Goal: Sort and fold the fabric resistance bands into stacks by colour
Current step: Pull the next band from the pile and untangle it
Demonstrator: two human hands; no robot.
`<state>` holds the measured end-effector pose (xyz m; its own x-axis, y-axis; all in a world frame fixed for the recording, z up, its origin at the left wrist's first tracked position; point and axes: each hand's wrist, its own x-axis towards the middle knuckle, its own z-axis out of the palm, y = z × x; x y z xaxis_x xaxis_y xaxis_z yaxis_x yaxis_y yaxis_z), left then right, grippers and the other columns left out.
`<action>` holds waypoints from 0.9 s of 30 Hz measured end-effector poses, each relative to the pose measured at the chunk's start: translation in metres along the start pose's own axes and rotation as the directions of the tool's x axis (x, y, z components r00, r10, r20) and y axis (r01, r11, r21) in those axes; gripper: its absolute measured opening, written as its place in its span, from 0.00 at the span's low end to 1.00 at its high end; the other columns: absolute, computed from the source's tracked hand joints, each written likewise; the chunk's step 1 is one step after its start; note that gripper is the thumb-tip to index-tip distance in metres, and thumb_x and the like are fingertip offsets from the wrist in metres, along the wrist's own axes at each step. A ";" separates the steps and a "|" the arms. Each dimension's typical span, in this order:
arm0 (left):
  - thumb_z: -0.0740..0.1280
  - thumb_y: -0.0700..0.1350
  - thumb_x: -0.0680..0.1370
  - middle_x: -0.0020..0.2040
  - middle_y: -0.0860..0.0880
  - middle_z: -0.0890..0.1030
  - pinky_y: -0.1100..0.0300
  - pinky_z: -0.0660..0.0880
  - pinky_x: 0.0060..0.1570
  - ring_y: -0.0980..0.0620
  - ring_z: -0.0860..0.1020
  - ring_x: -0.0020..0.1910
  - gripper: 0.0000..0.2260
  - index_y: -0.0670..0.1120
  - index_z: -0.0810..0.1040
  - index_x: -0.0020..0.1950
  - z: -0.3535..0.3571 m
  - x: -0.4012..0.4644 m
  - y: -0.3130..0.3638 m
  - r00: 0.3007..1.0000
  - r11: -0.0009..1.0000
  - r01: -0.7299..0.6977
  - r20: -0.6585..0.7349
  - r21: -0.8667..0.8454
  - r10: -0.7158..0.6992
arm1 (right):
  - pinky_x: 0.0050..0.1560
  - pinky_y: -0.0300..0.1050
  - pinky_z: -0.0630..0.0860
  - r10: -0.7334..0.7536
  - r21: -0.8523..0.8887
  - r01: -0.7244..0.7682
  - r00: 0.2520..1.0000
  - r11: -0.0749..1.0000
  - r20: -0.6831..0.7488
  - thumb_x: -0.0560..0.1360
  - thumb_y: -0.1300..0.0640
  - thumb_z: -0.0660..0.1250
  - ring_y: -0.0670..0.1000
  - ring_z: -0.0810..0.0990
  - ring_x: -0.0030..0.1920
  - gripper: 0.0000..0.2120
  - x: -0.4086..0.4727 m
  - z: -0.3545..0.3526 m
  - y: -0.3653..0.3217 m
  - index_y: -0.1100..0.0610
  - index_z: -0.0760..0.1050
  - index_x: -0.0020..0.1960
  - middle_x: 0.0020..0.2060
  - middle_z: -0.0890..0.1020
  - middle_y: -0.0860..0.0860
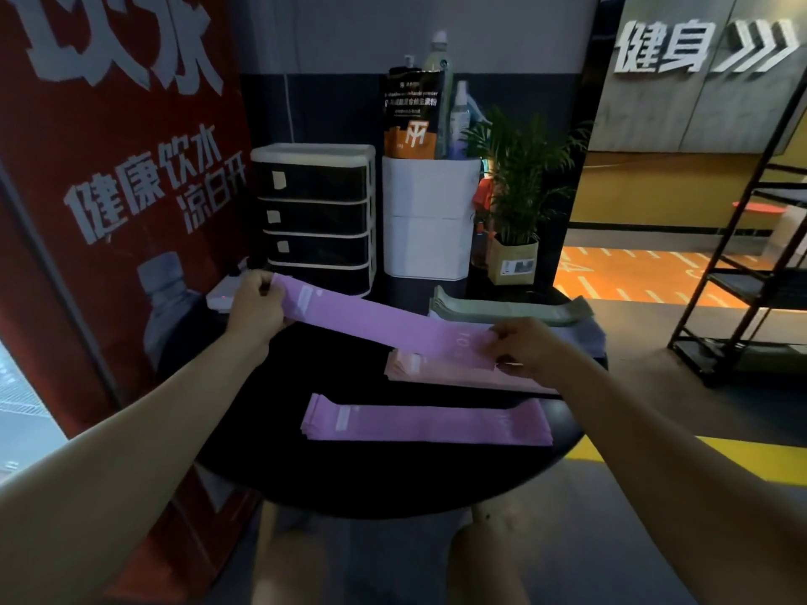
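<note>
A round black table point(384, 482) carries the work. Above it, a purple band point(375, 318) is held stretched flat between both hands, clear of the tabletop and sloping down from left to right. The left hand point(255, 305) grips its far-left end, fingers curled round the edge; the right hand point(526, 342) pinches the other end, with the fingers pressed on the fabric by the pale printed lettering.

Below the held band lie sorted stacks. Nearest the person is the purple stack point(428, 423), lying lengthwise across the table (a white label shows near its left end). Behind it, partly under the right hand, is a pink stack point(458, 371). Farther back on the right sits a sage-green stack point(502, 307), and just beside it a grey-blue stack point(587, 334) at the table's right edge; how many bands each holds cannot be told.

At the back of the table stand a small drawer unit point(319, 216) with dark fronts and a white frame, a white bin point(430, 220) holding a black-and-orange pouch point(412, 113) and bottles, and a potted palm point(519, 185). A red banner point(118, 168) with white Chinese characters and a water-bottle picture fills the left. To the right, a black metal shelf rack point(742, 277) stands over an orange-marked floor, with raised white wall lettering point(698, 48) above.
</note>
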<state>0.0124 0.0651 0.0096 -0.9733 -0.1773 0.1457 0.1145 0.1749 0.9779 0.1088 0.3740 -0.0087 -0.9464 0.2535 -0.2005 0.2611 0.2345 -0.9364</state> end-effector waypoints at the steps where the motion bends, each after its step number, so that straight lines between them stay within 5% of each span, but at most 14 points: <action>1: 0.57 0.43 0.81 0.44 0.47 0.74 0.43 0.76 0.54 0.42 0.76 0.49 0.10 0.52 0.70 0.42 -0.001 -0.002 -0.003 1.000 1.000 0.001 -0.011 0.020 -0.001 | 0.30 0.38 0.72 0.035 0.076 -0.034 0.999 0.997 -0.014 0.70 0.74 0.67 0.50 0.73 0.32 0.09 -0.003 -0.002 0.001 0.62 0.73 0.38 0.32 0.74 0.56; 7: 0.59 0.40 0.80 0.45 0.45 0.76 0.52 0.75 0.46 0.47 0.74 0.46 0.04 0.43 0.73 0.51 0.005 -0.026 -0.020 0.999 0.986 -0.044 0.015 0.159 0.042 | 0.20 0.33 0.70 0.181 0.306 -0.143 0.978 0.941 -0.101 0.73 0.73 0.64 0.49 0.71 0.32 0.14 -0.018 -0.009 0.018 0.59 0.70 0.33 0.31 0.73 0.54; 10: 0.61 0.39 0.78 0.48 0.44 0.77 0.53 0.76 0.47 0.47 0.76 0.45 0.07 0.41 0.75 0.54 0.008 -0.045 -0.026 0.996 0.949 -0.082 0.052 0.305 0.069 | 0.24 0.38 0.73 0.175 0.311 -0.115 0.970 0.943 -0.170 0.73 0.73 0.64 0.51 0.73 0.34 0.12 -0.023 -0.008 0.035 0.59 0.71 0.37 0.34 0.73 0.55; 13: 0.62 0.39 0.77 0.45 0.43 0.78 0.54 0.75 0.46 0.46 0.77 0.43 0.06 0.40 0.76 0.52 0.008 -0.061 -0.037 0.991 0.906 -0.121 0.099 0.406 0.087 | 0.43 0.54 0.77 0.134 0.247 -0.058 0.944 0.967 -0.302 0.70 0.73 0.66 0.58 0.76 0.40 0.09 -0.022 -0.009 0.055 0.62 0.71 0.36 0.37 0.74 0.60; 15: 0.63 0.39 0.77 0.43 0.44 0.78 0.57 0.71 0.44 0.48 0.75 0.41 0.06 0.39 0.77 0.51 0.008 -0.071 -0.044 0.987 0.876 -0.143 0.131 0.460 0.092 | 0.50 0.56 0.77 0.079 0.141 -0.031 0.934 0.990 -0.348 0.71 0.69 0.67 0.59 0.77 0.46 0.04 -0.029 -0.006 0.059 0.63 0.73 0.42 0.42 0.76 0.62; 17: 0.63 0.39 0.78 0.43 0.45 0.77 0.59 0.68 0.44 0.49 0.74 0.41 0.06 0.38 0.77 0.51 0.007 -0.078 -0.049 0.984 0.849 -0.161 0.148 0.502 0.099 | 0.41 0.43 0.73 0.109 -0.076 -0.144 0.930 0.987 -0.351 0.77 0.61 0.62 0.56 0.78 0.53 0.07 -0.045 -0.001 0.047 0.59 0.76 0.53 0.51 0.80 0.57; 18: 0.64 0.39 0.77 0.43 0.46 0.77 0.59 0.68 0.45 0.49 0.74 0.43 0.06 0.38 0.77 0.51 0.006 -0.081 -0.051 0.984 0.839 -0.165 0.147 0.518 0.103 | 0.35 0.38 0.66 0.001 -0.387 -0.155 0.929 0.909 -0.369 0.78 0.59 0.59 0.54 0.78 0.56 0.09 -0.053 0.001 0.048 0.56 0.76 0.56 0.55 0.80 0.53; 19: 0.64 0.39 0.77 0.43 0.45 0.76 0.60 0.68 0.46 0.48 0.74 0.44 0.07 0.38 0.77 0.52 0.006 -0.083 -0.053 0.984 0.833 -0.165 0.143 0.527 0.104 | 0.31 0.37 0.61 -0.048 -0.435 -0.130 0.926 0.891 -0.375 0.79 0.59 0.59 0.54 0.78 0.56 0.10 -0.054 -0.001 0.052 0.55 0.76 0.56 0.56 0.80 0.53; 21: 0.65 0.39 0.77 0.43 0.45 0.77 0.60 0.68 0.47 0.47 0.75 0.45 0.07 0.38 0.78 0.52 0.005 -0.085 -0.057 0.986 0.831 -0.154 0.132 0.535 0.097 | 0.31 0.38 0.62 0.011 -0.135 -0.076 0.905 0.988 -0.425 0.74 0.61 0.64 0.56 0.77 0.54 0.11 -0.045 -0.006 0.063 0.62 0.75 0.56 0.57 0.79 0.58; 24: 0.65 0.39 0.76 0.42 0.46 0.77 0.60 0.69 0.46 0.48 0.76 0.44 0.06 0.39 0.78 0.51 0.006 -0.087 -0.064 0.987 0.825 -0.152 0.129 0.544 0.097 | 0.44 0.42 0.74 -0.095 -0.302 -0.068 0.863 0.951 -0.495 0.71 0.62 0.69 0.61 0.78 0.53 0.14 -0.044 -0.007 0.071 0.66 0.77 0.55 0.53 0.80 0.62; 27: 0.66 0.39 0.76 0.44 0.46 0.79 0.60 0.69 0.45 0.49 0.75 0.43 0.05 0.40 0.79 0.50 0.007 -0.087 -0.069 0.989 0.823 -0.142 0.112 0.550 0.095 | 0.50 0.47 0.74 -0.189 -0.417 -0.027 0.864 0.908 -0.467 0.73 0.62 0.67 0.59 0.79 0.52 0.09 -0.048 -0.005 0.074 0.65 0.80 0.51 0.50 0.82 0.59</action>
<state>0.0879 0.0751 -0.0717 -0.9740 -0.0504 0.2207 0.1228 0.7016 0.7019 0.1741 0.3841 -0.0667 -0.7777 0.6131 0.1387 0.3420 0.5978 -0.7250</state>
